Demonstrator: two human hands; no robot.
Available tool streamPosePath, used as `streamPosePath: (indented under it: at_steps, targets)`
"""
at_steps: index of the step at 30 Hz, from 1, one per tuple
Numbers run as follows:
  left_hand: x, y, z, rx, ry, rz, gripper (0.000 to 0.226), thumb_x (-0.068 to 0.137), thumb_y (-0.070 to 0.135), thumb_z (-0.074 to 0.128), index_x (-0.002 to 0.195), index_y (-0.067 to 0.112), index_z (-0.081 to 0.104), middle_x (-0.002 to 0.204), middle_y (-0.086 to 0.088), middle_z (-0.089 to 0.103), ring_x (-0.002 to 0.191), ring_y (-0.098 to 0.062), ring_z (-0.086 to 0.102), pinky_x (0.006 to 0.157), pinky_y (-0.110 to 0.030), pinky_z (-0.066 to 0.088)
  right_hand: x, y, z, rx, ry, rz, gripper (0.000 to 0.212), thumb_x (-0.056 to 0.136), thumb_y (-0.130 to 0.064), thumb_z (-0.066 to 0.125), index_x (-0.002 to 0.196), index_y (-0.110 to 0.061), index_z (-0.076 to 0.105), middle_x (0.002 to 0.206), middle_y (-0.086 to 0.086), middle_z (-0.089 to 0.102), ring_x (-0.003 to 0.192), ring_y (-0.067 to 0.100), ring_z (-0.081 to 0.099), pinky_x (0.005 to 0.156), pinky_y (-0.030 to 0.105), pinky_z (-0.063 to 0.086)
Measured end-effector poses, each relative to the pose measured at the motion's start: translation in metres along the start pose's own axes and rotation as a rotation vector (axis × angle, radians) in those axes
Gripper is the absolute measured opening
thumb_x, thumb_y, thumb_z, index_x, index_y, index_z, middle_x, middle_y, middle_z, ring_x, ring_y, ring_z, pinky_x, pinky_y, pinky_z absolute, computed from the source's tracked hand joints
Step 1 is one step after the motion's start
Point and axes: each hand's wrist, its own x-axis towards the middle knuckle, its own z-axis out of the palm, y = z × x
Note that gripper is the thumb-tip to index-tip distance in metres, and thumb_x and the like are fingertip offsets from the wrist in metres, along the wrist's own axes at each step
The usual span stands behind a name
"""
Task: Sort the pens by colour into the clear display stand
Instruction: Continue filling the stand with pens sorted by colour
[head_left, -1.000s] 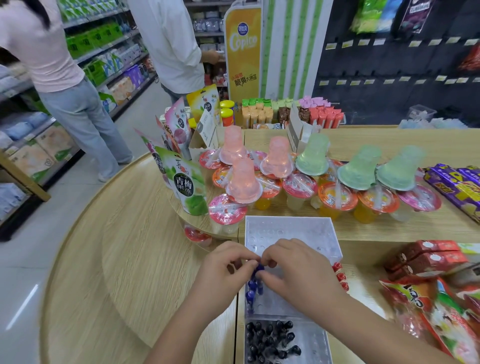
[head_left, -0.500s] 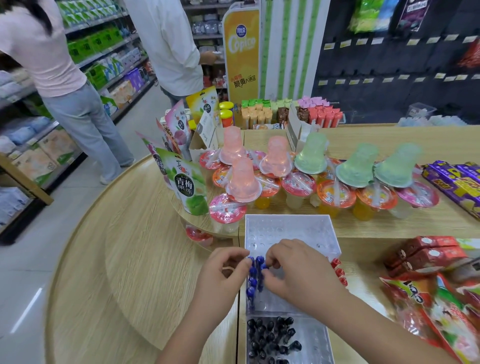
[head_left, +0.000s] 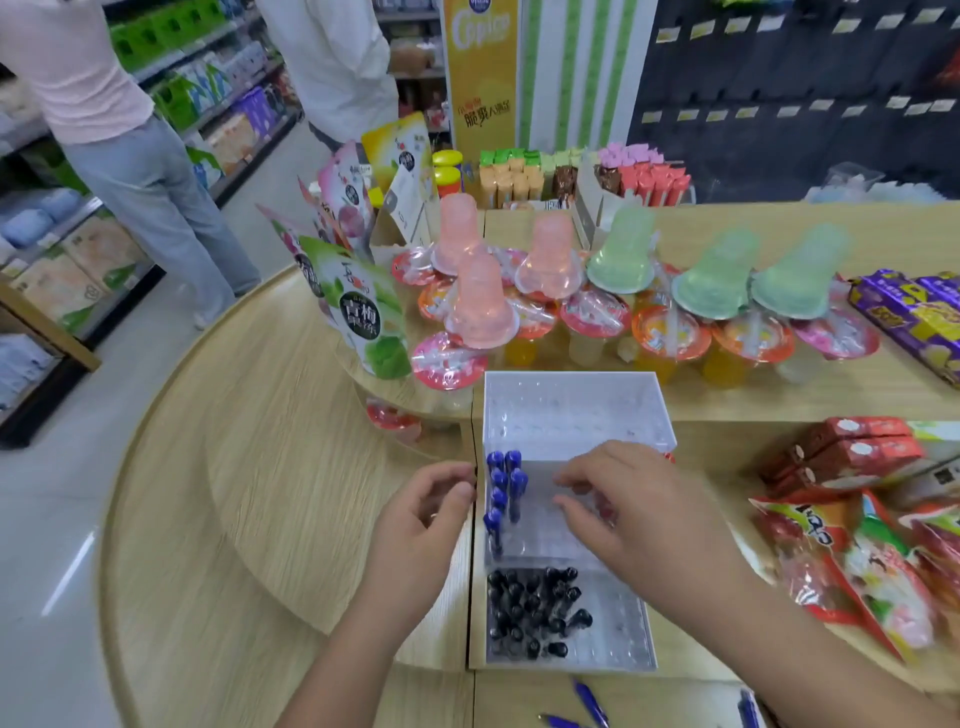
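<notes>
Both hands have drawn apart from the cluster of blue pens (head_left: 501, 488) they were pinching together a moment ago, leaving the pens standing free in the middle tier of the clear display stand (head_left: 571, 410) on the wooden counter (head_left: 260, 467). The left hand (head_left: 423, 525) now sits just left of the stand, its fingers (head_left: 447, 478) loosely curled and holding nothing. The right hand (head_left: 639, 512) hovers over the bare middle of the same tier, fingers (head_left: 571, 480) spread and bent downward, also empty as far as can be seen. The release suggests this placement is finished and a further pen is due. The blue pens stand nearly upright, caps up, long axes running down into the tier's holes, with the nearest leaning slightly. Black pens (head_left: 535, 608) fill the left part of the lowest tier in the same cap-up fashion. Loose blue pens (head_left: 589, 701) lie flat on the counter at the near edge, unsorted.
</notes>
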Motion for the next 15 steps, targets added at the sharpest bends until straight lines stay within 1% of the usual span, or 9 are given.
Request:
streamPosePath:
  at_steps: [2,4,6,8,10,11,13,15]
  targets:
    - [-0.023,-0.012,-0.004,0.019,0.067,-0.026,0.027,0.095,0.014,0.059,0.097,0.039,0.070,0.100,0.009,0.073,0.098,-0.012,0.068,0.091,-0.044,0.054,-0.035,0.003,-0.004,0.116,0.080,0.005,0.015,0.090,-0.036,0.057,0.091,-0.026,0.067,0.084,-0.018,0.058,0.073,-0.002,0.052,0.063,0.017,0.043]
    - [-0.053,-0.028,-0.008,0.021,0.156,-0.052,0.025,0.095,0.014,0.061,0.095,0.038,0.070,0.098,0.007,0.073,0.095,-0.014,0.068,0.088,-0.039,0.055,-0.077,0.007,-0.001,0.228,0.120,0.039,0.016,0.089,-0.034,0.057,0.091,-0.024,0.069,0.084,-0.019,0.061,0.070,0.000,0.055,0.062,0.015,0.044]
    - [-0.087,-0.050,-0.007,0.024,0.254,-0.087,0.027,0.094,0.013,0.060,0.091,0.038,0.070,0.093,0.006,0.074,0.089,-0.013,0.070,0.080,-0.030,0.055,-0.121,0.014,0.015,0.297,0.133,0.095,0.017,0.086,-0.034,0.057,0.090,-0.024,0.071,0.082,-0.019,0.062,0.068,0.001,0.057,0.064,0.012,0.043]
    - [-0.119,-0.075,0.000,0.047,0.350,-0.121,0.032,0.093,0.008,0.059,0.086,0.038,0.071,0.084,0.006,0.073,0.076,-0.008,0.068,0.071,-0.021,0.055,-0.161,0.021,0.040,0.320,0.083,0.182,0.017,0.084,-0.034,0.057,0.089,-0.026,0.072,0.082,-0.020,0.063,0.070,-0.001,0.057,0.066,0.007,0.042]
    - [-0.145,-0.109,0.013,0.106,0.389,-0.183,0.034,0.091,0.004,0.060,0.081,0.035,0.070,0.075,0.004,0.070,0.065,-0.008,0.064,0.064,-0.019,0.052,-0.198,0.036,0.075,0.329,-0.008,0.289,0.013,0.083,-0.034,0.059,0.089,-0.031,0.071,0.082,-0.025,0.062,0.070,-0.004,0.058,0.066,0.003,0.041]
    - [-0.156,-0.130,0.022,0.142,0.351,-0.236,0.034,0.090,0.004,0.061,0.080,0.035,0.070,0.073,0.004,0.069,0.062,-0.008,0.062,0.061,-0.019,0.050,-0.215,0.047,0.097,0.318,-0.071,0.352,0.011,0.083,-0.032,0.062,0.091,-0.034,0.069,0.082,-0.025,0.061,0.070,-0.005,0.057,0.066,0.002,0.040]
    - [-0.170,-0.175,0.045,0.234,0.164,-0.380,0.031,0.088,0.008,0.065,0.082,0.039,0.068,0.073,0.008,0.068,0.061,-0.007,0.061,0.060,-0.016,0.048,-0.246,0.068,0.143,0.246,-0.220,0.440,0.020,0.083,-0.027,0.066,0.099,-0.038,0.064,0.089,-0.027,0.059,0.078,-0.008,0.055,0.071,0.001,0.037]
    - [-0.176,-0.217,0.072,0.327,-0.043,-0.495,0.024,0.088,0.014,0.066,0.081,0.037,0.068,0.075,0.010,0.068,0.062,-0.003,0.062,0.060,-0.012,0.046,-0.265,0.087,0.184,0.154,-0.334,0.474,0.028,0.085,-0.025,0.067,0.110,-0.037,0.063,0.103,-0.026,0.058,0.094,-0.003,0.055,0.080,0.008,0.036]
